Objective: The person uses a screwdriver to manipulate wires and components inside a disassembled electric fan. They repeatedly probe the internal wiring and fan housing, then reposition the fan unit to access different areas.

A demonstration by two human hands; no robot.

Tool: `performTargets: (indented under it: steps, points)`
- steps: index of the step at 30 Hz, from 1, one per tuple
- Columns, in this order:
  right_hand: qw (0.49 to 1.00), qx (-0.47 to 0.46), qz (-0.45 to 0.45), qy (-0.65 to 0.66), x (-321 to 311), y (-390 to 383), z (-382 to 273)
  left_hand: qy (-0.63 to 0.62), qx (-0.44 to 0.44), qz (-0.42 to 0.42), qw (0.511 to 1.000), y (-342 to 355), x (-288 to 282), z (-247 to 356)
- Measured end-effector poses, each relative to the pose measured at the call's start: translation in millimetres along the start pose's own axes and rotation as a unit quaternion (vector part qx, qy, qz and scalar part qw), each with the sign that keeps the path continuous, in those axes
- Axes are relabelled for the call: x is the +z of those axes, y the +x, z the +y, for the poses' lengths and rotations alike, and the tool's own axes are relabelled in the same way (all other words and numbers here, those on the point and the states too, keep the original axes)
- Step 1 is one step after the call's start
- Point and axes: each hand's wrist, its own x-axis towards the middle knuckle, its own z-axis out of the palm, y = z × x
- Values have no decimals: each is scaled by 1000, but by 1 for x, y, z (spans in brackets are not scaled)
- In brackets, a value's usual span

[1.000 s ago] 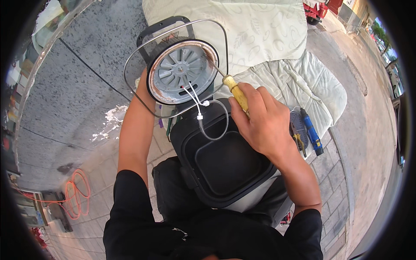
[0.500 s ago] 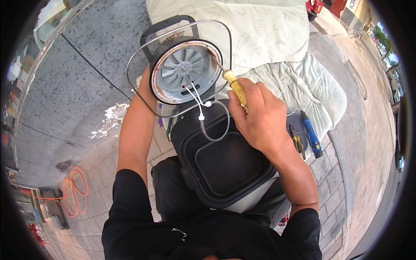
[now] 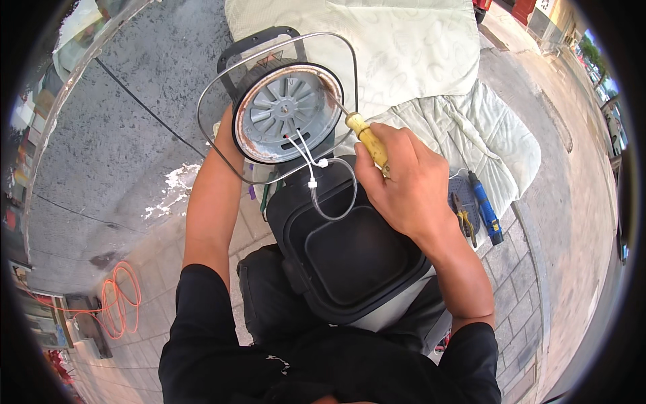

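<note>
An appliance with a round metal housing [image 3: 283, 110], rusty around the rim and fitted with white wires [image 3: 303, 151], stands tilted toward me. My left hand [image 3: 227, 131] is at its left side, with the fingers hidden behind it. My right hand [image 3: 400, 178] is closed round the yellow handle of a screwdriver [image 3: 363, 138], whose shaft reaches the housing's inner right rim. A loose metal loop [image 3: 353, 57] surrounds the housing. Below it, a black body with a square recess [image 3: 353, 256] rests on my lap.
A pale quilt [image 3: 417, 47] lies beyond the appliance. At right are a grey perforated tray [image 3: 456, 188], pliers [image 3: 464, 222] and a blue tool [image 3: 486, 209]. An orange cord [image 3: 121, 299] is coiled at lower left on paving. A grey slab [image 3: 121, 135] fills the left.
The round housing has shifted slightly right since one second ago. My right hand and the screwdriver have moved only a little, with the shaft staying at the rim.
</note>
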Motion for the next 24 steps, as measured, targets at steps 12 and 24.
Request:
performTargets:
  steps: [12, 24]
  points:
    - [955, 222, 91, 174, -36, -54, 2, 71, 239, 223, 942, -76, -5, 27]
    - [814, 394, 221, 365, -65, -73, 62, 702, 540, 201, 419, -193, 159, -12]
